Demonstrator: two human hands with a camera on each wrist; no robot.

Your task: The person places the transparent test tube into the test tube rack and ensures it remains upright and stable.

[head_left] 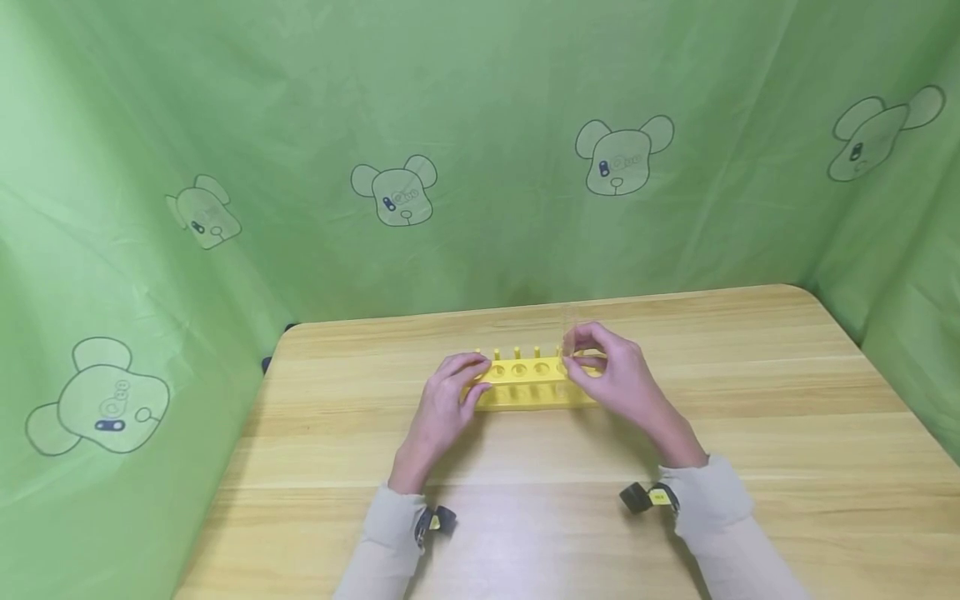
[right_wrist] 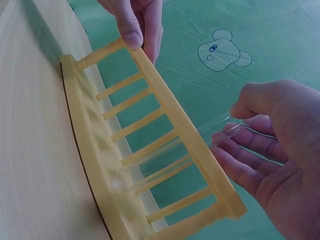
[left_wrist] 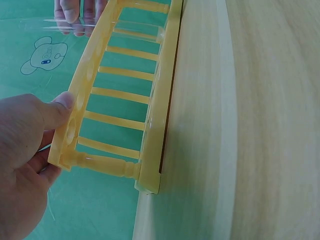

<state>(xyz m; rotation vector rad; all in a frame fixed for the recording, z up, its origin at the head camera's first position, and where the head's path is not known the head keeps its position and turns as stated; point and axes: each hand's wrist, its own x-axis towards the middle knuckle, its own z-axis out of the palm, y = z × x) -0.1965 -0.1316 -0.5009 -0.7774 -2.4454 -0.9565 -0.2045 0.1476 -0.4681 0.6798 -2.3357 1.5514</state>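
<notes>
A yellow test tube rack (head_left: 525, 405) stands on the table, a row of round holes along its top board and thin pegs behind. My left hand (head_left: 441, 402) grips the left end of that top board, thumb (left_wrist: 62, 102) on one side and fingers on the other. Near the rack's right end, a clear test tube (right_wrist: 159, 150) stands through a hole, its lower end at the base board. My right hand (head_left: 621, 375) pinches the tube's upper part above the board, between thumb (right_wrist: 245, 107) and fingers.
The wooden table (head_left: 337, 450) extends around the rack on all sides. A green curtain (head_left: 495, 233) with printed bear heads hangs behind the table and along both sides. Each wrist wears a small black camera, the right one (head_left: 636, 497) close above the tabletop.
</notes>
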